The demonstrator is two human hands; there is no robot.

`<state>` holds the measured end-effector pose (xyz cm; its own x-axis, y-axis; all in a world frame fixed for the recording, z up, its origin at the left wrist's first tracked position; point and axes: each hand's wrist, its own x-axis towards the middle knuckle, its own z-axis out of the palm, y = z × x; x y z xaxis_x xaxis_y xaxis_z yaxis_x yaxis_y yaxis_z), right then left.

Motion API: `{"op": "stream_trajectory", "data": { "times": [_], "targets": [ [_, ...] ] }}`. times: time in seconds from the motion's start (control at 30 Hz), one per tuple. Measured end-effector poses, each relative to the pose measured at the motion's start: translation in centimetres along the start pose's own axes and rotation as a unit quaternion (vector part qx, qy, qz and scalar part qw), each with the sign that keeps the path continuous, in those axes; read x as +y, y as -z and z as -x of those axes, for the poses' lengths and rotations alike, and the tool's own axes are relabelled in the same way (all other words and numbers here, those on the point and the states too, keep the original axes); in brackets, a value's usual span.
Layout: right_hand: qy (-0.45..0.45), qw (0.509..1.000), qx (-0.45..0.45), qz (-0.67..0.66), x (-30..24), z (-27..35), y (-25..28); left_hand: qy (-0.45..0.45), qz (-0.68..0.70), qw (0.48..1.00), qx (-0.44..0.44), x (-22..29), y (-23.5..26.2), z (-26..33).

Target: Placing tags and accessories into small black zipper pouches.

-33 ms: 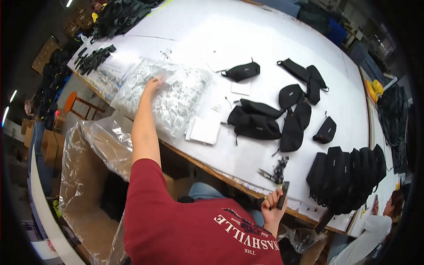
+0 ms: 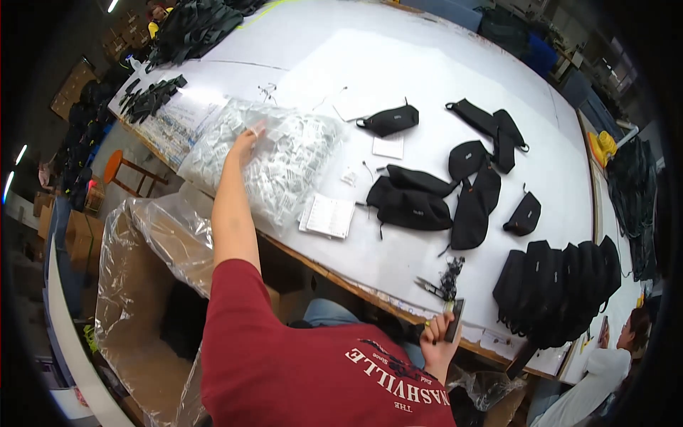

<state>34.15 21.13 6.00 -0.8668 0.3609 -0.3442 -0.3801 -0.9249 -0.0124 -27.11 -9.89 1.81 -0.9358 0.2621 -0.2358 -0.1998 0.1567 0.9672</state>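
My left arm reaches out to a clear plastic bag (image 2: 299, 153) packed with small white printed tags. My left hand (image 2: 246, 142) is at the bag's upper part, its fingers closed on the plastic, though the fingertips are partly blurred. At the table's front edge my right hand (image 2: 435, 336) grips a dark flat rectangular object (image 2: 455, 320), held upright; its kind is not clear. Just beyond it lie scissors (image 2: 429, 286) and a tangle of black cords (image 2: 449, 277). A stack of white printed cards (image 2: 329, 217) rests beside the bag.
Several black pouches (image 2: 409, 206) lie across the white table (image 2: 356, 64), with a row of more black pouches (image 2: 558, 285) at right. A plastic-lined carton (image 2: 135, 306) stands at left below the table, near an orange stool (image 2: 114, 164). A co-worker (image 2: 597, 370) sits at far right.
My right hand has dropped slightly with the dark object. My left hand has moved only a little and stays at the bag.
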Motion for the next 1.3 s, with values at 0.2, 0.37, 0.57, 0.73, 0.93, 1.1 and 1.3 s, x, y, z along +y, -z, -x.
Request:
{"op": "stream_trajectory", "data": {
  "times": [0.2,0.37,0.57,0.73,0.93,1.1,1.3],
  "targets": [
    [0.082,0.990,0.112,-0.015,-1.2,3.6,3.1,0.030,-0.106,0.985,-0.136,3.7,-4.3,3.2],
    [0.086,0.991,0.097,-0.017,-0.7,1.5,2.5,0.003,-0.321,0.940,-0.114,5.7,-3.0,4.4],
    [0.046,0.995,0.091,-0.018,1.0,1.0,3.9,0.041,-0.334,0.939,-0.078,3.8,-3.8,2.9],
    [0.009,0.995,0.094,-0.011,-0.3,-0.1,2.4,-0.152,-0.352,0.915,0.123,-5.5,2.6,-0.8],
    [0.061,0.997,0.039,0.000,-0.2,0.2,3.2,-0.154,-0.121,0.900,0.390,0.9,-4.3,3.7],
    [0.050,0.998,0.030,-0.009,-0.5,-0.2,2.3,-0.097,0.003,0.840,0.534,1.3,-3.0,3.6],
    [0.047,0.998,0.031,-0.010,-0.8,0.5,2.6,-0.110,0.209,0.846,0.478,6.1,-3.2,4.1]
  ]
}}
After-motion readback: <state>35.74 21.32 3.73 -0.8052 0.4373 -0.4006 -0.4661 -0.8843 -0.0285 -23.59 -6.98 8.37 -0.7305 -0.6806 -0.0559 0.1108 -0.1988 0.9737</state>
